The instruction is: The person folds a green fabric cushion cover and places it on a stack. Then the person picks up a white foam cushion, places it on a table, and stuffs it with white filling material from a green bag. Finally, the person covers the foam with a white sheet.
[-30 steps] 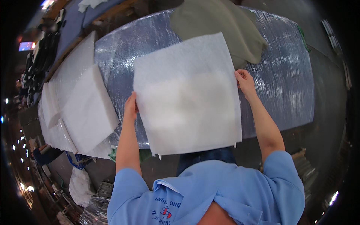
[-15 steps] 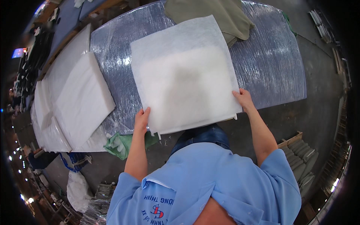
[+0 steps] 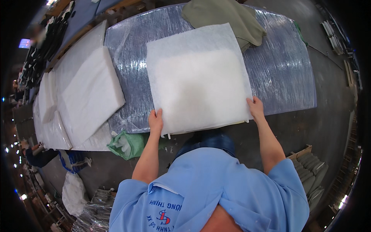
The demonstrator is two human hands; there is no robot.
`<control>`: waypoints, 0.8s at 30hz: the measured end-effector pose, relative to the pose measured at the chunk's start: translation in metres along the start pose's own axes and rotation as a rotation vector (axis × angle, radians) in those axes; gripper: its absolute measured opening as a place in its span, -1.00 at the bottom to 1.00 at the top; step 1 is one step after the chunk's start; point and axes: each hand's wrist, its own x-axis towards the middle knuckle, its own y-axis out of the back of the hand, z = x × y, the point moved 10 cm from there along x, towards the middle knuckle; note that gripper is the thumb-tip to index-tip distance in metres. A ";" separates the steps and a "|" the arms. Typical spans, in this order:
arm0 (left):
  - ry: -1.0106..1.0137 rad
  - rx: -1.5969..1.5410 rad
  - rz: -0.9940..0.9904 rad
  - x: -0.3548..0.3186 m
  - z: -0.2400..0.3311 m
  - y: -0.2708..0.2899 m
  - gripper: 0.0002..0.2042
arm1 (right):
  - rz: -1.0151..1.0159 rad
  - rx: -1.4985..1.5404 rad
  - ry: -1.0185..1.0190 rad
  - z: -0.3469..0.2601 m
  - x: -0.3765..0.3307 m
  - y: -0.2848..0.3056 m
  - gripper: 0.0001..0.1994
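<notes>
A square white cushion pad in a thin, see-through non-woven cover (image 3: 210, 87) lies before me, its near edge reaching past the table edge. My left hand (image 3: 155, 121) is closed on its near left corner, thumb on top. On the opposite side, my right hand (image 3: 255, 108) pinches the near right edge. Inside the cover, the denser white filling stops short of the far edge, where the fabric looks flat. Small white tabs stick out at both near corners. Beneath the pad is a table surface wrapped in shiny clear plastic (image 3: 129, 65).
An olive-green cloth (image 3: 226, 19) lies at the table's far side, touching the pad's far edge. White batting sheets (image 3: 91, 92) are stacked on the left. A green bag (image 3: 127, 145) hangs below the near edge. Grey cushions (image 3: 311, 170) sit in a wooden frame at lower right.
The pad and both hands appear slightly farther right in the picture, though the view itself has shifted too. Both hands keep their hold on the pad's near corners.
</notes>
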 end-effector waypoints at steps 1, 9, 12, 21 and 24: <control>-0.013 0.000 0.018 -0.002 -0.001 0.002 -0.72 | -0.002 0.025 0.002 0.002 -0.002 -0.002 -0.78; -0.103 -0.021 0.085 -0.010 0.011 0.002 -0.69 | 0.062 -0.073 0.038 0.021 0.001 0.001 -0.79; -0.073 0.134 0.120 -0.014 0.013 0.009 -0.66 | 0.027 -0.085 0.004 0.021 -0.001 -0.006 -0.80; -0.046 0.129 0.234 0.014 0.048 0.025 -0.46 | 0.241 -0.279 0.055 -0.034 0.009 0.012 -0.57; 0.040 0.183 0.272 0.030 0.058 0.015 -0.43 | 0.271 -0.406 0.131 -0.058 0.022 0.000 -0.55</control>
